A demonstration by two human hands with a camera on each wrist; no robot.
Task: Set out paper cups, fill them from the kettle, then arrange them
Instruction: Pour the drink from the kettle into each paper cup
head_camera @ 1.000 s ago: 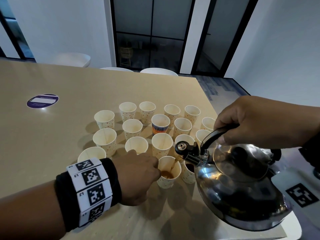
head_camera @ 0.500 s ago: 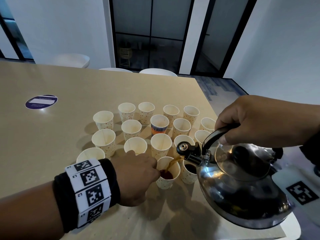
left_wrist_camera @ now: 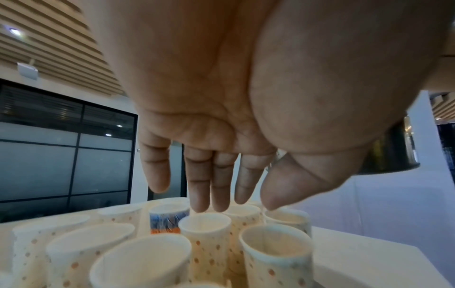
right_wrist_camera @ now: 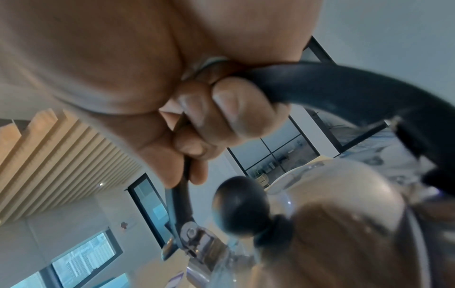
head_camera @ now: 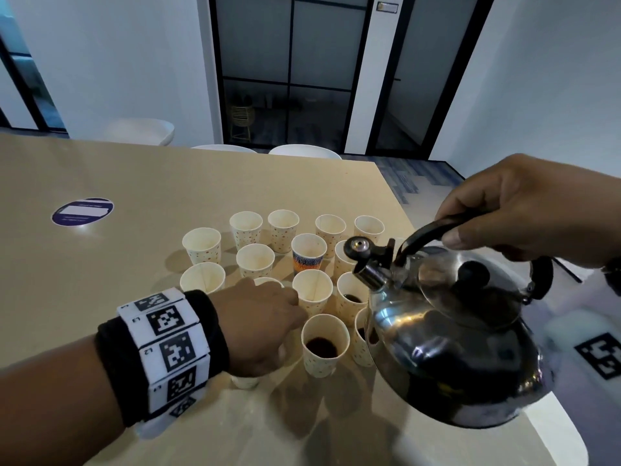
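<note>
Overhead, my right hand [head_camera: 527,210] curls round the black handle of the steel kettle [head_camera: 460,338], holding it above the tabletop [head_camera: 100,264], spout raised and nothing pouring. Paper cups [head_camera: 255,260] stand clustered just left of the kettle; the nearest cup [head_camera: 324,344] holds dark liquid, as does another cup [head_camera: 351,297] just behind it by the spout. One patterned blue-and-orange cup [head_camera: 308,253] stands among the dotted ones. My left hand [head_camera: 260,324] hovers over the cups left of the kettle, fingers [left_wrist_camera: 199,185] straight and loose, gripping nothing. Farther left lies a round purple sticker [head_camera: 82,211].
</note>
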